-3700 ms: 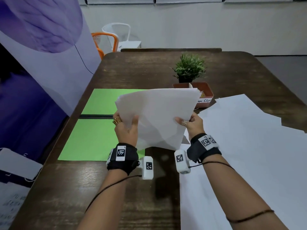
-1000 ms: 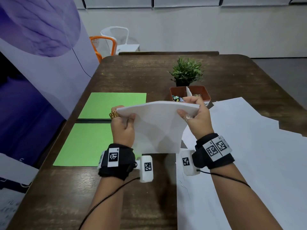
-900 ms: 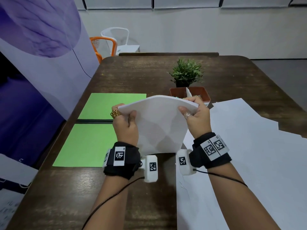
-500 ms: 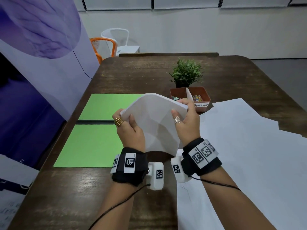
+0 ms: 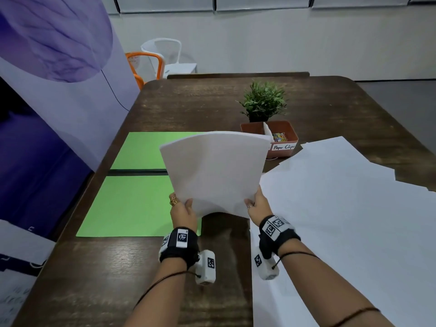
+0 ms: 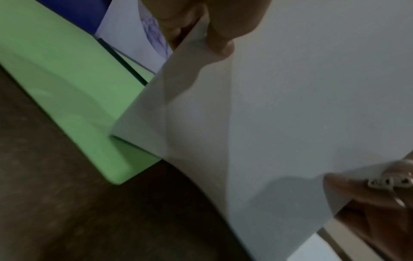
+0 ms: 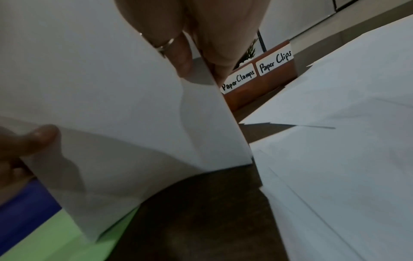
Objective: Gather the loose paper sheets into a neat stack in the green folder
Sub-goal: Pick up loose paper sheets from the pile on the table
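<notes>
Both hands, left hand and right hand, have slid to the lower corners of the white paper bundle; each grip pinches it upright above the dark wooden bench, beside the open green folder, ready for squaring.

One green folder, one held paper stack, one plant, one brown box, two chairs.

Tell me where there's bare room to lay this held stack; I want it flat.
Both green folder leaves lie bare, left of the held stack. The table beyond the folder, left of the plant, is bare too. The right side is crowded with loose sheets.
</notes>
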A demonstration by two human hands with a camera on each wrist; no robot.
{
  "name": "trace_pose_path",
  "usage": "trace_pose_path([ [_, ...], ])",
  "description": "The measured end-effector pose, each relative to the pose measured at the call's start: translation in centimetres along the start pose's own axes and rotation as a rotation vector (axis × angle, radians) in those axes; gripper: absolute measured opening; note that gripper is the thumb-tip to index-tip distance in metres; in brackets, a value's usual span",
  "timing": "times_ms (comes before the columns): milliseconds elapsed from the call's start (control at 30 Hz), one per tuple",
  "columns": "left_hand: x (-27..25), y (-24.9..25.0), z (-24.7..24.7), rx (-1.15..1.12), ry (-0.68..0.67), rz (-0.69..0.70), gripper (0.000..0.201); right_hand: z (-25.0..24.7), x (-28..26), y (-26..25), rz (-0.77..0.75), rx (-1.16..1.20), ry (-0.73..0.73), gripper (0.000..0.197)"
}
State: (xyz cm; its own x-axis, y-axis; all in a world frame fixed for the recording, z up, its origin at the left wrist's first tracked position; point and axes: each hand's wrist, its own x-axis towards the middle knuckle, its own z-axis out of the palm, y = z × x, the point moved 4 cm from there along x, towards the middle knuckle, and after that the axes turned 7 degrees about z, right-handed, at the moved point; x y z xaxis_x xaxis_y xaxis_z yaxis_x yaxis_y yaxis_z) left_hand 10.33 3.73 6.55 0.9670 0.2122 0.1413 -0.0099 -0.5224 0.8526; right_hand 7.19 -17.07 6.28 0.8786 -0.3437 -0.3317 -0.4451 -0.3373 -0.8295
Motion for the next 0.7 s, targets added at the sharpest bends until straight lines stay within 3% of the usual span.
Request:
trace_pose_path([
  [100,1.3,0.5,-1.0,0.006,0.061,-0.005,0.037,0.6,0.7,-0.7,-0.016,-0.073,-0.021,0.047],
  [200,2.9,1.7,-3.1,-0.007,0.127,0.027,0.043,1.3,1.0,-2.5,-0.041,-0.104,-0.081,0.044],
  [333,5.4,0.5,-6.1,0.061,0.117,0.037,0.055,3.8,0.7,-5.6,-0.045,-0.163,-0.163,0.04],
  [567,7.9,-6.2,-8.9,0.328,-0.075,-0.164,0.043,12.7,1.6,-5.2,0.146,-0.309,-0.348,0.052],
  [700,7.5,-9.8,-8.7,0.422,-0.17,-0.224,0.034,15.8,1.7,-2.6,0.229,-0.415,-0.368,0.052],
])
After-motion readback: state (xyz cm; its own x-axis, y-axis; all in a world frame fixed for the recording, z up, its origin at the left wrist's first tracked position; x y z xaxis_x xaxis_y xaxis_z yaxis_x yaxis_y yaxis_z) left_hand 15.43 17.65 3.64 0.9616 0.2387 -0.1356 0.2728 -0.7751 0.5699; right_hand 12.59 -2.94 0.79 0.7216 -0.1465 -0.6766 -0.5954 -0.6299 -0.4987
